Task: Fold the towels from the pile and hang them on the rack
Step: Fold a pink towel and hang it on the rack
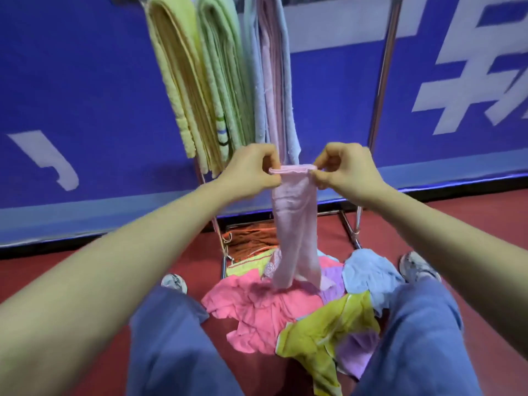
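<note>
- Head view: the left hand (250, 171) and right hand (347, 167) are raised at the centre of the frame, level with each other. Each pinches one end of the top hem of a pale pink towel (294, 218) between thumb and curled fingers.
- The hem runs from 9 to 3 o'clock between the two pinches. The towel's long axis drops from the fingers toward 6 o'clock, narrow and bunched, and its lower end reaches the pile (265, 307); I cannot tell whether it rests there.
- The rack (385, 67) stands straight behind the hands at 12 o'clock, with its top rail mostly cut off by the frame edge. Neither hand is clearly nearer to it.
- My judgement is that the next move depends on lifting the hem toward 12 to 1 o'clock, where bare space shows between the hung towels and the right-hand pole.
- No bin or basket is in view. The rack carries a yellow towel (177, 70) at 11 o'clock, a green towel (221, 67) beside it, and light blue and pink towels (271, 67) at 12.
- An orange cloth (248, 238) lies at the rack's base.
- The pile lies loose on the red floor (85, 281) at 6 o'clock, between the person's legs. It includes a hot pink towel (257, 310), an olive-yellow towel (323, 332) and a light blue towel (368, 272).
</note>
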### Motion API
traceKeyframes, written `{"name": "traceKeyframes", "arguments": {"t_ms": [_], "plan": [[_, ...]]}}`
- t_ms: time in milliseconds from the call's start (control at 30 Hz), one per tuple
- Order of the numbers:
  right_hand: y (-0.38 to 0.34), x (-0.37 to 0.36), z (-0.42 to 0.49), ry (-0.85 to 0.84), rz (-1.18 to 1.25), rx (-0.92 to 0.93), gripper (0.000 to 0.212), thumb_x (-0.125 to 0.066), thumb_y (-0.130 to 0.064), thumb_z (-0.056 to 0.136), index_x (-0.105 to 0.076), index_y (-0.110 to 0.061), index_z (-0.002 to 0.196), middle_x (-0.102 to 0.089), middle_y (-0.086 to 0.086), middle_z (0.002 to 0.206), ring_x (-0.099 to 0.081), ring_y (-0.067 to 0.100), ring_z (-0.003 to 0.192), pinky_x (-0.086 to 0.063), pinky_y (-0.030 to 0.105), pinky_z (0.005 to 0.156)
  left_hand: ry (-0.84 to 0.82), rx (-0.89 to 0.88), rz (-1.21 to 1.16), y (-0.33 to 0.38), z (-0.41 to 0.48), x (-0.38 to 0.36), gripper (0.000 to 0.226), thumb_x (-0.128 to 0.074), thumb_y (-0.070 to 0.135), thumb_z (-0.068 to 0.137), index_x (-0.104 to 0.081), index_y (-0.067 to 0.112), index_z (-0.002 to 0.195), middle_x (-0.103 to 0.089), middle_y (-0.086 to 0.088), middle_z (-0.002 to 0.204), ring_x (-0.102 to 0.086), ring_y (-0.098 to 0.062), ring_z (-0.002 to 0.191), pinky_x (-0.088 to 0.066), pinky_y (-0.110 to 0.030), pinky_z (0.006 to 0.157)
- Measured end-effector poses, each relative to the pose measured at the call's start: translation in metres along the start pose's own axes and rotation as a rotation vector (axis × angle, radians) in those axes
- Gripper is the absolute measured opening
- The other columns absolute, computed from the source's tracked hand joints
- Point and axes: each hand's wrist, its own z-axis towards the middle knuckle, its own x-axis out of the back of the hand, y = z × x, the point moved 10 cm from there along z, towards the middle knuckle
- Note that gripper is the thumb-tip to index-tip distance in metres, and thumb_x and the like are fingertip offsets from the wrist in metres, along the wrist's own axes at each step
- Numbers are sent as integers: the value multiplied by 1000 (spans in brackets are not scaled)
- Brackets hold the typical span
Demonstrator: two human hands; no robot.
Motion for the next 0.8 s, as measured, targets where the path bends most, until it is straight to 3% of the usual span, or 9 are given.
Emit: {"name": "traceKeyframes", "arguments": {"t_ms": [133,267,367,467,667,800], "plan": [[-50,61,29,162,217,45,11,-75,-4,76,-65,-7,73,-72,9,63,-70,22,58,-60,35,65,193,-105,-78,51,24,78,21,-66,17,58,-59,21,78,-69,-2,75,-62,-17,66,-51,-30,64],[-82,68,35,117,113,77,8,-74,-1,74,-67,-5,73,-71,8,62,-71,21,56,-62,35,63,131,-202,103,78,23,95,30,-67,17,59,-58,18,87,-70,2,80,-67,-16,71,-55,-36,69],[-101,72,35,141,94,127,7,-73,-3,75,-67,-5,73,-71,6,62,-71,19,56,-61,31,61,229,-192,94,74,21,114,28,-69,13,63,-59,22,87,-68,6,83,-59,0,65,-51,-28,66],[-116,69,33,150,-16,184,5,-73,-12,73,-69,-10,74,-71,-1,64,-70,12,60,-60,30,64,246,-187,92,70,16,114,24,-67,13,65,-60,21,87,-66,10,83,-54,6,62,-47,-24,63],[-132,54,32,141,-94,239,12,-72,-21,71,-65,-12,75,-66,-6,67,-65,14,67,-54,34,65,367,-74,-69,49,3,113,20,-59,6,71,-60,14,89,-66,2,80,-62,-11,56,-49,-24,47],[-143,41,31,128,-42,268,25,-68,-35,67,-62,-11,74,-66,-3,66,-63,18,65,-52,33,60,416,1,-258,35,-1,109,18,-60,3,73,-61,11,89,-66,0,78,-68,-15,58,-59,-35,52]]}}
